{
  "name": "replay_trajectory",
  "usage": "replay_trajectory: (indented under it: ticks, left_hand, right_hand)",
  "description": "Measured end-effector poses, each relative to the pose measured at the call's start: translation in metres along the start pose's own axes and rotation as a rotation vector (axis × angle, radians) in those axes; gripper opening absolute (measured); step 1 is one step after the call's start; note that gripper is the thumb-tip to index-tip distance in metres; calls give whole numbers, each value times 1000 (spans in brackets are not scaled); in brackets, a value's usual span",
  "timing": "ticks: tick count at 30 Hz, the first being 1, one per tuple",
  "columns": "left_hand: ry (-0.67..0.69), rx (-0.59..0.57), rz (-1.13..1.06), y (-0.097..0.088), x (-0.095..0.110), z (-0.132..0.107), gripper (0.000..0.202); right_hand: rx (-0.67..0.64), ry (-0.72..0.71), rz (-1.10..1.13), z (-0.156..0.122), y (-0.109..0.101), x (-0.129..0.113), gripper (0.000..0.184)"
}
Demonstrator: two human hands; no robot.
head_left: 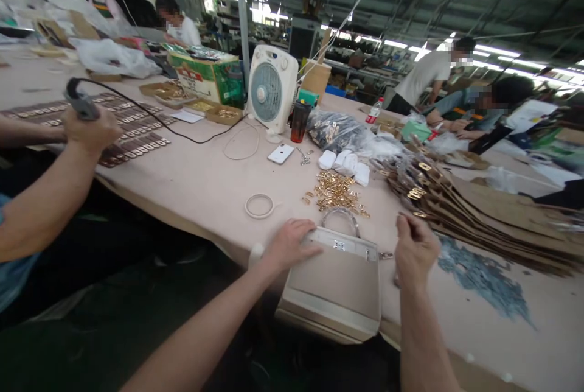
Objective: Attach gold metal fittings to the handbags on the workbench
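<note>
At the table (205, 191) edge, open left hand (289, 246) rests on a beige, silver-clasped handbag (337, 285).

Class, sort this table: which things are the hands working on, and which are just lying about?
In hand: beige handbag under the left hand, right hand beside it, gold fittings close by.
Lying about: fan, phone, white ring, cup.

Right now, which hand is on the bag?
The left hand, spread on the bag; the right hand curls beside it, and a co-worker's hand grips a tool.

White fan (272, 89), phone (280, 153), dark cup (299, 122)
</note>
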State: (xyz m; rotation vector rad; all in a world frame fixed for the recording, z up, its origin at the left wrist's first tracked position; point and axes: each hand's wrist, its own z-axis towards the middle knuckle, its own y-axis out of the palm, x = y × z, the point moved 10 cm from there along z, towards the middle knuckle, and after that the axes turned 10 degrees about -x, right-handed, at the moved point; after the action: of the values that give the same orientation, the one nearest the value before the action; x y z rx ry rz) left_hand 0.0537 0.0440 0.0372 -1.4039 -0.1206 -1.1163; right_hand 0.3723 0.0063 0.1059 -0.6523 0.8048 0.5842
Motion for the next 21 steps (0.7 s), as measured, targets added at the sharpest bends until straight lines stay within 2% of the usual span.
replay_trajectory:
  ticks: [4,6,8,12,21]
  left_hand:
    - [29,-31,-12,1,0,2,43]
    - [32,-50,-25,1,-2,4,34]
    - [23,-59,-45,1,-3,6,30]
    - [3,-51,-83,-1,-4,8,26]
    - [-50,-18,-91,1,-5,7,20]
  right_hand:
    - [-382,159,285,-29,88,-30,34]
    - [-505,214,400,-46,120,-35,32]
    - [-578,248,455,-60,142,-34,30]
    - [-655,225,380,-73,162,-30,26]
    - [-699,183,224,-78,173,-31,25]
